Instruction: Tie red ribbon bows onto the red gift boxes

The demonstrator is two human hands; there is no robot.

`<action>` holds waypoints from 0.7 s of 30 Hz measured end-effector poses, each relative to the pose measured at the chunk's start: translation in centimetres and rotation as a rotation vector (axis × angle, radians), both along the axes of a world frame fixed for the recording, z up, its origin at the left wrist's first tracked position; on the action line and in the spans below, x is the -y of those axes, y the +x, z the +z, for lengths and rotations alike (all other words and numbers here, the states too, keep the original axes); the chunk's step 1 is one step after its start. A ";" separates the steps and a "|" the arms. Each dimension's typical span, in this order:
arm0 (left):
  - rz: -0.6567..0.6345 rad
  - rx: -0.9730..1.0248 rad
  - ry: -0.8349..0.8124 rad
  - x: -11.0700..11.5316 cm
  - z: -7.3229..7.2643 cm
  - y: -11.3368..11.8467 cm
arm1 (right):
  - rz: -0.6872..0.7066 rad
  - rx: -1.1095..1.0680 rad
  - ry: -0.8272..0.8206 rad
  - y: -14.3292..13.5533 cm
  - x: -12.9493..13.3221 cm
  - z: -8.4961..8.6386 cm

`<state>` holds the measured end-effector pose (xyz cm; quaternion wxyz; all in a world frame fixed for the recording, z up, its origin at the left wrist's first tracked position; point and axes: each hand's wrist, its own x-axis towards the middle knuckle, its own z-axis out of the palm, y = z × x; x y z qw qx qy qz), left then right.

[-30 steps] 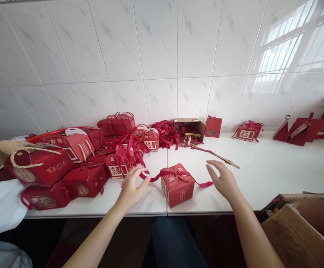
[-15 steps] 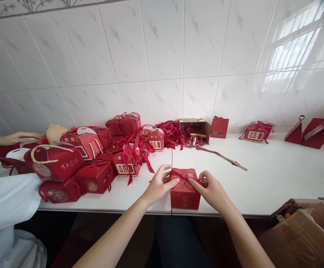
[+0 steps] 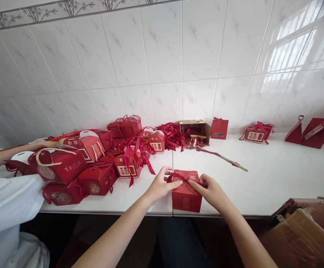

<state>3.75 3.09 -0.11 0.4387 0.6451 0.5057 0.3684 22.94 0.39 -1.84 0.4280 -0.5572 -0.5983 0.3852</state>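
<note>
A red gift box (image 3: 187, 199) stands upright near the front edge of the white table, with a dark red ribbon (image 3: 185, 179) tied across its top. At the box's left side, my left hand (image 3: 162, 186) pinches the ribbon, its thumb on the lid beside the knot. My right hand (image 3: 210, 189) is closed on the ribbon from the right, thumb close to the knot and fingers curled behind. The ribbon's ends are partly hidden by my fingers.
Many red boxes (image 3: 97, 176) are piled at the left, where a co-worker's arm (image 3: 16, 153) reaches behind them. Ribbons (image 3: 171, 134) and an open carton (image 3: 206, 130) lie at the back. A brown cardboard box (image 3: 301, 234) is at the lower right.
Both hands stay on the ribbon, and the thumbs have shifted slightly at the knot. The co-worker's hand has moved behind the pile. The view has shifted a little.
</note>
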 end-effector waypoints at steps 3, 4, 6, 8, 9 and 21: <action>-0.001 -0.057 -0.059 -0.3 -0.1 -0.5 | 0.045 -0.066 0.008 0.4 0.0 -0.3; -0.021 -0.076 -0.055 -0.3 0.0 -0.6 | 0.051 -0.094 0.023 0.6 -0.1 -0.4; -0.051 -0.123 -0.002 -0.3 0.2 -0.8 | 0.048 -0.159 0.069 1.1 -0.2 -0.6; -0.047 -0.191 0.093 0.0 0.5 -1.0 | 0.024 -0.212 0.127 1.7 -0.4 -0.6; -0.038 -0.229 0.132 0.1 0.6 -1.1 | 0.008 -0.222 0.154 2.1 -0.4 -0.6; -0.370 -0.353 -0.326 -2.0 3.0 -3.0 | -0.120 0.501 0.149 3.5 1.0 1.8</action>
